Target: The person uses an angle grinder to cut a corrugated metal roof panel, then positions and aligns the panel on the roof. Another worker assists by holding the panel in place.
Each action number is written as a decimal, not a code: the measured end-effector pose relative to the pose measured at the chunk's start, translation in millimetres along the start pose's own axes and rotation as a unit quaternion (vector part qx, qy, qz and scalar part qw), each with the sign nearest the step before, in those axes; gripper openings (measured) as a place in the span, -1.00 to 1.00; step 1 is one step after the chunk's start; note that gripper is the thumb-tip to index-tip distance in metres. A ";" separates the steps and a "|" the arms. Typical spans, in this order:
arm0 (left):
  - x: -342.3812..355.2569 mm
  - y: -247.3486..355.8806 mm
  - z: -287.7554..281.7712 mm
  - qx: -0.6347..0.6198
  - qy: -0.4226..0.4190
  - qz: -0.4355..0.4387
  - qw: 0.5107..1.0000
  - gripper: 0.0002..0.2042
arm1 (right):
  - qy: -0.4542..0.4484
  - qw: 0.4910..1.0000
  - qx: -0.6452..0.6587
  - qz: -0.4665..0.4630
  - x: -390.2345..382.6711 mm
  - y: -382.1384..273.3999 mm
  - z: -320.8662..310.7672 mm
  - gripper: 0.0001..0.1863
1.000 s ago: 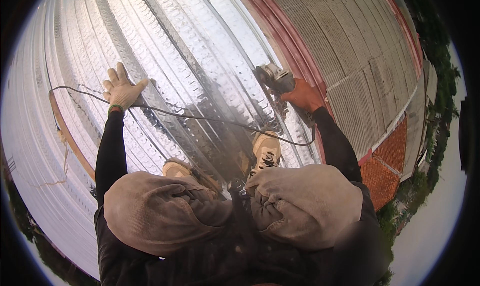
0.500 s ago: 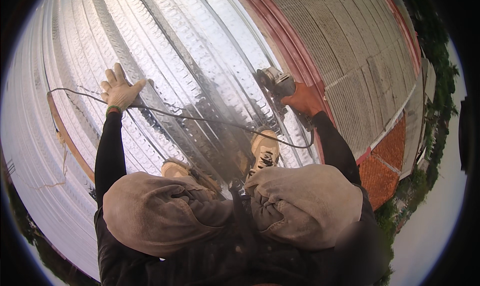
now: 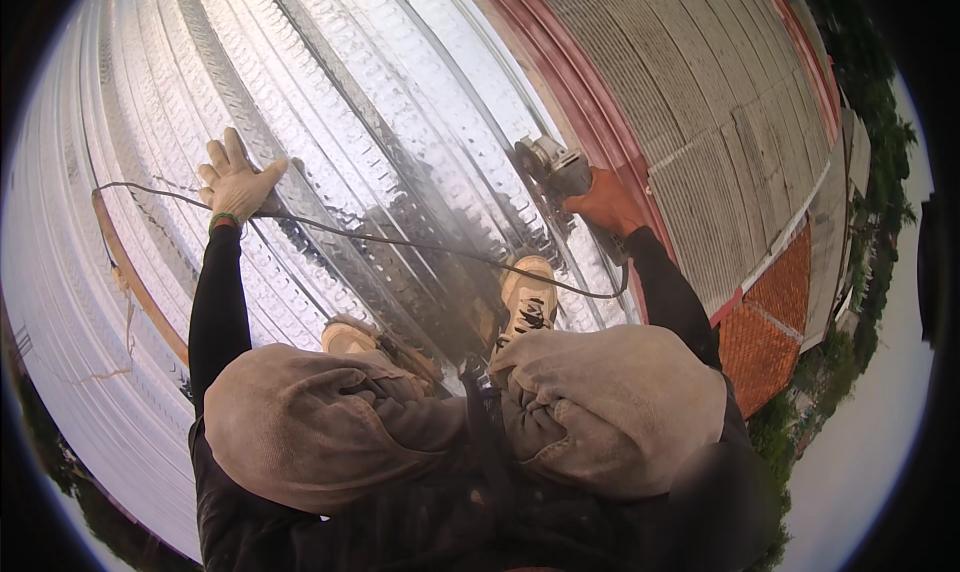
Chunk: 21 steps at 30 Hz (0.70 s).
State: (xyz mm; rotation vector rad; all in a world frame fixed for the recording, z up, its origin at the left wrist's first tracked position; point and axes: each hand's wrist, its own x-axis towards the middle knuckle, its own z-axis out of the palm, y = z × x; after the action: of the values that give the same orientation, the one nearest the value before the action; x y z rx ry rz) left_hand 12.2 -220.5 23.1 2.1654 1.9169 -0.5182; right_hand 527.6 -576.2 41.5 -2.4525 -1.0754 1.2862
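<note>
The right hand (image 3: 605,204) has its grip closed around the angle grinder (image 3: 550,167), far right on the corrugated metal roof (image 3: 400,122). The left hand (image 3: 238,180), fingers spread, presses flat. Best to keep the power cord (image 3: 400,242) trailing behind the disc, feet braced.

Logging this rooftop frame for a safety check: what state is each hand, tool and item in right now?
Left hand: flat, fingers spread, pressed on the shiny corrugated metal roof sheet.
Right hand: closed around the grey angle grinder.
Grey angle grinder: disc down at the sheet; spinning or not, cannot tell.
Thin black power cord: slack, trailing across the sheet.
Tan work shoes: planted on the sheet.
</note>
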 end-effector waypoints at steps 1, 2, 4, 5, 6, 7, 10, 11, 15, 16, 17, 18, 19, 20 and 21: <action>-0.3 -0.8 0.4 0.002 0.000 -0.002 1.000 0.31 | -0.006 1.000 -0.001 0.004 -1.7 -1.0 -0.3 -0.28; 0.2 -0.7 0.7 0.004 0.002 -0.003 1.000 0.31 | -0.005 1.000 0.000 0.001 -2.7 1.0 -0.1 -0.28; 0.8 -2.0 0.4 0.002 0.000 -0.002 1.000 0.31 | -0.002 1.000 0.002 -0.005 -4.9 4.9 1.4 -0.29; 1.1 -0.4 -0.1 0.001 -0.001 0.000 1.000 0.31 | -0.004 1.000 0.007 -0.002 -6.6 8.1 1.8 -0.29; 1.3 1.0 -0.5 0.002 -0.003 0.000 1.000 0.31 | -0.005 1.000 0.013 0.002 -8.4 11.2 2.4 -0.30; 1.4 2.1 -1.2 0.002 -0.005 0.000 1.000 0.31 | -0.006 1.000 0.018 0.005 -10.0 14.2 2.8 -0.31; 1.4 1.3 -1.3 0.005 -0.006 -0.002 1.000 0.31 | 0.000 1.000 0.030 0.000 -12.5 17.4 5.9 -0.33; 1.4 0.7 -1.4 0.006 -0.005 -0.002 1.000 0.31 | -0.004 0.999 0.034 0.001 -13.6 16.7 6.0 -0.33; 2.4 -1.0 0.7 0.005 -0.006 -0.002 1.000 0.32 | -0.004 0.999 0.032 -0.001 -18.0 15.8 5.0 -0.33; 3.3 -1.1 1.6 0.005 -0.004 0.000 1.000 0.32 | -0.001 1.000 0.027 -0.003 -18.9 15.9 4.8 -0.33; 3.3 -1.9 1.6 0.005 -0.003 0.000 1.000 0.32 | 0.001 1.000 0.024 -0.005 -20.2 14.6 4.8 -0.33; 3.4 -2.8 1.5 0.004 -0.002 0.000 1.000 0.32 | 0.002 1.000 0.021 -0.007 -21.5 13.3 4.6 -0.34; 3.6 -3.9 1.1 0.003 -0.002 0.000 1.000 0.32 | 0.004 1.000 0.018 -0.009 -22.2 11.8 4.6 -0.34; 3.9 -2.9 1.1 0.002 -0.002 0.003 1.000 0.32 | 0.001 1.000 0.023 -0.005 -23.0 13.6 4.6 -0.35; 3.9 -1.9 1.2 0.002 -0.003 0.003 1.000 0.32 | -0.002 1.000 0.028 -0.001 -23.9 15.4 4.4 -0.35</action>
State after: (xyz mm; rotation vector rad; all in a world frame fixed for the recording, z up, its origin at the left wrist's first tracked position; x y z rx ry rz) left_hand 10.5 -217.1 20.6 2.1689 1.9068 -0.5292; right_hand 523.4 -604.1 47.4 -2.4090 -1.0277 1.3034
